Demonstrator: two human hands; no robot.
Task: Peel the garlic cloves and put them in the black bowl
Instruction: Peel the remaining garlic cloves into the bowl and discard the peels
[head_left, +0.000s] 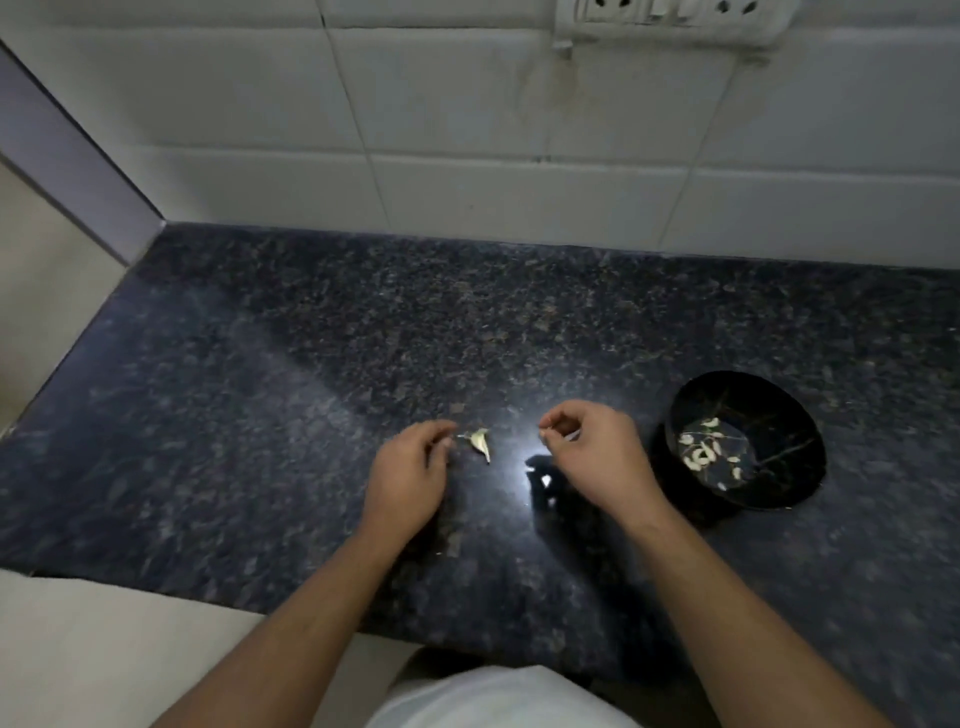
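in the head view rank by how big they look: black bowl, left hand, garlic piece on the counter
1. Round black bowl, though it and the hand look close in size.
2. Left hand.
3. Pale garlic piece on the dark granite counter, by far the smallest.

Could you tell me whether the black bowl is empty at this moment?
No, several pale garlic cloves already lie on the bottom of the black bowl.

Pale cream garlic cloves (702, 453) fill my black bowl (789, 415) on my dark, grey-speckled granite countertop (260, 389); white tiles (467, 130) line the wall.
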